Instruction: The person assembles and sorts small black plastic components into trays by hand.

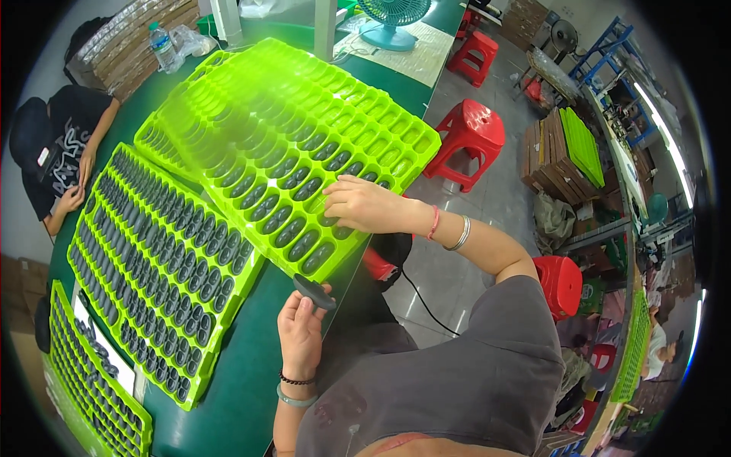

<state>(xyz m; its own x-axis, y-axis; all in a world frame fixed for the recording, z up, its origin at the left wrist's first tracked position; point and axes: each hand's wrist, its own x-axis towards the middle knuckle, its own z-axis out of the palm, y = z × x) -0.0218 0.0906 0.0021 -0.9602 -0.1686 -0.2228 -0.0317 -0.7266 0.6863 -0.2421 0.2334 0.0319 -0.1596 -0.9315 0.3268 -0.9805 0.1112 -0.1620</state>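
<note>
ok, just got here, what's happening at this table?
A person's left hand holds a dark oval piece by the near edge of a lime-green slotted tray. Their right hand is at that tray's slots; whether it grips anything can't be made out. The tray is part filled, with empty slots toward its far right side. Another tray of dark pieces lies to the left, and a co-worker is across the table.

Teal fan, capped clear bottle, red plastic stool on grey floor
</note>
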